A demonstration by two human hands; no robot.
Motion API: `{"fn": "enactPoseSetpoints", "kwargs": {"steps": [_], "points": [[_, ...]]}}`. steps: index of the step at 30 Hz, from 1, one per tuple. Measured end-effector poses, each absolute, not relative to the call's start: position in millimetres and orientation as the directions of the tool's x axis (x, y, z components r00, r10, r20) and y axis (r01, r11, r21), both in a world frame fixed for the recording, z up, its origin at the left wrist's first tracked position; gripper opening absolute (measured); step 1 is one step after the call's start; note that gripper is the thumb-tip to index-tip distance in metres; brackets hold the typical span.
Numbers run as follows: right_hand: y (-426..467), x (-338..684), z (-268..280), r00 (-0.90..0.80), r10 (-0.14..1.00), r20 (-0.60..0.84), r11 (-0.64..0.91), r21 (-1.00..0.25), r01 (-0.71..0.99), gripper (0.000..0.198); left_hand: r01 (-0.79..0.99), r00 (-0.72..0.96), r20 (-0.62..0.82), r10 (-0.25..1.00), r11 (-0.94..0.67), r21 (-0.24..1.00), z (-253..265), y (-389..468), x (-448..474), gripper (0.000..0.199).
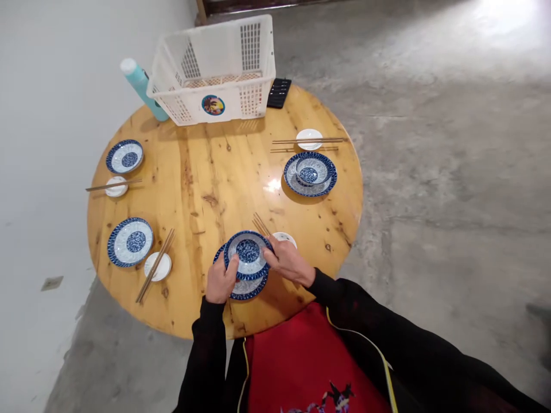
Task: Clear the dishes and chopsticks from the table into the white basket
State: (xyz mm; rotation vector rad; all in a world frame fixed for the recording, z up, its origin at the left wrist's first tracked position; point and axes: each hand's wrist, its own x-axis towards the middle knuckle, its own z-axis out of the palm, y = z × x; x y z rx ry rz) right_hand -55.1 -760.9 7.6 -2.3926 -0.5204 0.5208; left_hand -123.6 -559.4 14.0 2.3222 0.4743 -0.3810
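Both hands hold a blue-and-white bowl (248,252) by its opposite sides. My left hand (221,278) grips the left edge, thumb over the rim. On the right edge is my right hand (288,261), its thumb also at the rim. Beneath the bowl, a blue-rimmed plate (249,288) is partly hidden; whether the two touch I cannot tell. Just behind my right hand, a small white dish (286,238) and a pair of chopsticks (260,223) are partly covered by it.
A white plastic basket (210,86) stands at the table's far side, between a teal bottle (144,89) and a black tray-like item (279,93). A plate with a bowl (313,172) sits far right. Plates (118,252), (112,163) with dishes and chopsticks line the left.
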Motion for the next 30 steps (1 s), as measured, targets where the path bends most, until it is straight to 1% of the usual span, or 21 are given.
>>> {"fn": "enactPoseSetpoints", "kwargs": {"steps": [2,5,9,13,18,21,24,27,30], "points": [[-779.2,-35.1,15.1,0.881,0.431,-0.193,-0.714,-0.670,0.203,0.029,0.393,0.907,-0.386,0.165,-0.661,0.640,29.3,-576.5,-96.9,0.037],[-815.4,1.8,26.1,0.920,0.368,-0.137,-0.694,-0.698,0.174,0.030,0.320,0.933,-0.341,0.112,-0.693,0.646,46.6,-612.8,-51.3,0.034],[-873.1,56.1,37.0,0.954,0.296,-0.054,-0.727,-0.660,0.188,0.028,0.273,0.948,-0.311,0.063,-0.663,0.698,50.6,-670.8,7.4,0.033],[-924.9,111.8,37.5,0.952,0.302,-0.037,-0.759,-0.615,0.217,0.027,0.294,0.948,-0.309,0.072,-0.569,0.768,39.4,-724.4,59.5,0.035],[-958.5,166.6,23.9,0.933,0.351,-0.072,-0.755,-0.612,0.237,0.025,0.366,0.929,-0.346,0.134,-0.481,0.797,21.0,-766.2,107.6,0.035],[-961.8,185.4,16.7,0.915,0.380,-0.138,-0.768,-0.598,0.229,0.026,0.418,0.908,-0.376,0.185,-0.461,0.783,11.3,-776.6,123.4,0.032],[-959.5,195.8,11.3,0.892,0.404,-0.202,-0.802,-0.546,0.240,0.029,0.475,0.879,-0.414,0.235,-0.483,0.735,4.7,-780.6,131.4,0.029],[-957.3,202.4,4.6,0.884,0.419,-0.207,-0.831,-0.479,0.282,0.029,0.511,0.858,-0.426,0.286,-0.546,0.664,1.9,-782.8,135.2,0.028],[-958.3,207.6,-3.8,0.877,0.437,-0.199,-0.845,-0.425,0.324,0.029,0.513,0.856,-0.418,0.305,-0.609,0.605,2.1,-784.9,137.4,0.029]]}}
